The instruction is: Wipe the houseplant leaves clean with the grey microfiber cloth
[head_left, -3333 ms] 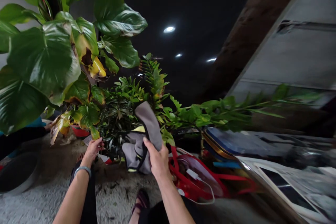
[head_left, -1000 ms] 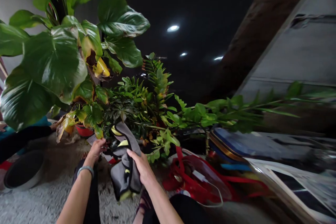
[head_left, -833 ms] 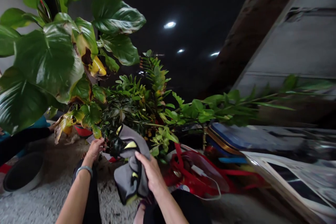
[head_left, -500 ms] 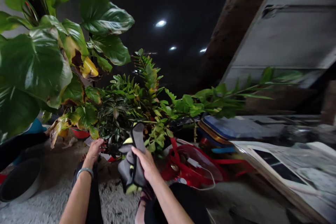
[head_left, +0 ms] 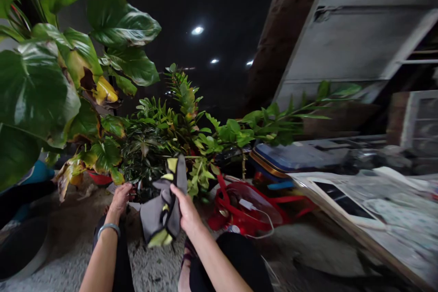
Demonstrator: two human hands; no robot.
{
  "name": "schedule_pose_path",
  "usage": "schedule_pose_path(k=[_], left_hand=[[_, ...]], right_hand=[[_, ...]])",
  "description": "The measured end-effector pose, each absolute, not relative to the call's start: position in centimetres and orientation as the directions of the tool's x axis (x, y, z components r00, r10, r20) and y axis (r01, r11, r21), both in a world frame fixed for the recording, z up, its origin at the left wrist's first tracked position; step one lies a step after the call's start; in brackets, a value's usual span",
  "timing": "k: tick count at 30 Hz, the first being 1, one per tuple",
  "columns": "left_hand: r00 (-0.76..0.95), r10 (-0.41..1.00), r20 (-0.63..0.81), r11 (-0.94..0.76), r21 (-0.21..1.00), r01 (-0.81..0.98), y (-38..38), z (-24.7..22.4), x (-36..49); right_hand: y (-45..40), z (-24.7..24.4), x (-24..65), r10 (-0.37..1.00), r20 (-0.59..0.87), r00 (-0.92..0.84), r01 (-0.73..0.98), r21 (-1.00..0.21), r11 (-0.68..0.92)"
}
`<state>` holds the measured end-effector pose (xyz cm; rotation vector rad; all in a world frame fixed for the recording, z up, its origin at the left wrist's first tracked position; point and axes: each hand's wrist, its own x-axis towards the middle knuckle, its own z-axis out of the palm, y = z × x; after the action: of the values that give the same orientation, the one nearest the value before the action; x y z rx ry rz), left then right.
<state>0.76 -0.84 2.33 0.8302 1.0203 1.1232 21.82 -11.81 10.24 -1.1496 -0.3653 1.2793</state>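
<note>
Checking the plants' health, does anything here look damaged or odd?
Yes: the large-leaved plant at left. Several lower leaves near the left hand are yellowed with brown, shrivelled patches, while its upper leaves look mostly green.

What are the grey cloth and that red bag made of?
The grey cloth: soft, matte fabric, probably, because it crumples into folds without shine.
The red bag: thin plastic or fabric, perhaps a bit glossy; its straps bend, which fits either.

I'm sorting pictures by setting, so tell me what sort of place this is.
Probably a cluttered plant corner of a home or yard, though I can't tell indoors from outdoors: leafy plants crowd together, the floor is rough and grey, and a tabletop is strewn with odds and ends.
</note>
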Motion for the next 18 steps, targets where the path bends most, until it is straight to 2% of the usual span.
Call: schedule_pose_path(k=[3,5,8,11,15,18], left_hand=[[0.096,0.971,-0.217,0.236,0.923,-0.303,-0.7,2.1,0.7],[0.085,0.972,-0.217,0.233,0.925,-0.302,-0.7,2.1,0.7],[0.104,0.969,-0.226,0.247,0.917,-0.313,-0.8,2.2,0.8],[0.114,0.966,-0.233,0.258,0.912,-0.319,-0.9,2.4,0.8],[0.091,0.973,-0.213,0.231,0.928,-0.291,-1.0,2.4,0.6],[0.098,0.974,-0.206,0.224,0.942,-0.25,-1.0,2.4,0.2]], right_hand=[[-14.2,9.2,19.9,0.896,-0.388,0.217,-0.533,-0.816,-0.224],[-14.5,10.5,19.7,0.909,-0.299,0.29,-0.474,-0.87,-0.135],[-12.2,14.1,21.0,0.881,-0.068,0.468,-0.268,-0.961,0.069],[-9.6,15.7,22.1,0.866,0.056,0.497,-0.123,-0.983,0.135],[-11.4,13.3,20.7,0.968,-0.064,0.242,-0.09,-0.995,-0.043],[-14.9,12.5,18.8,0.997,-0.059,0.039,0.042,-0.997,-0.061]])
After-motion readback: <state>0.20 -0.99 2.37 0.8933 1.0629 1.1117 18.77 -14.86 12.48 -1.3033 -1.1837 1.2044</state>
